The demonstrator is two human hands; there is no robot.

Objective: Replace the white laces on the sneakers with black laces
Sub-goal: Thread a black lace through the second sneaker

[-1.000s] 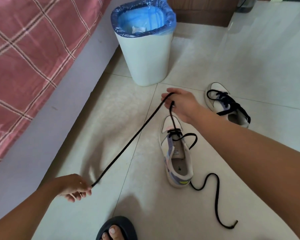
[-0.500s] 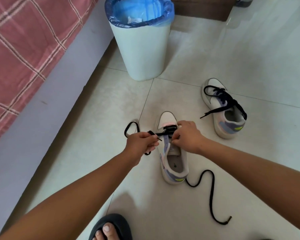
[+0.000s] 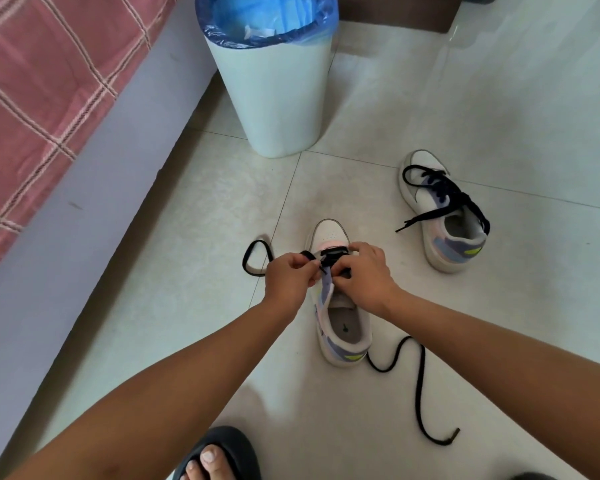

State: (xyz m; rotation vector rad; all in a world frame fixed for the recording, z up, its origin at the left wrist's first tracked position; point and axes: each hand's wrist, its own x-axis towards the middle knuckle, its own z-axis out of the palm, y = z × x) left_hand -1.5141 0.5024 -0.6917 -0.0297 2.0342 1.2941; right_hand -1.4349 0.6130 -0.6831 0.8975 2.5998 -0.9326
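A: What do the hands have?

B: The left hand (image 3: 289, 279) has its fingers curled tight and pinches the black lace (image 3: 419, 382) near its tip. The right hand (image 3: 362, 274) is curled too. It presses on the near sneaker (image 3: 343, 323) by the front holes and nips the lace there.

A: Where does the lace go?

B: One end makes a loop on the floor (image 3: 187, 271), left of the left hand. The other end wiggles on the floor, right of the shoe's heel.

A: And the other shoe?

B: The far sneaker (image 3: 445, 216) sits off to the right. It already has a black lace in it.

A: What else?

B: A white bin (image 3: 274, 95) with a blue bag stands behind. A bed (image 3: 42, 84) with a pink check sheet is on the left. A foot in a dark slipper (image 3: 222, 455) is at the bottom.
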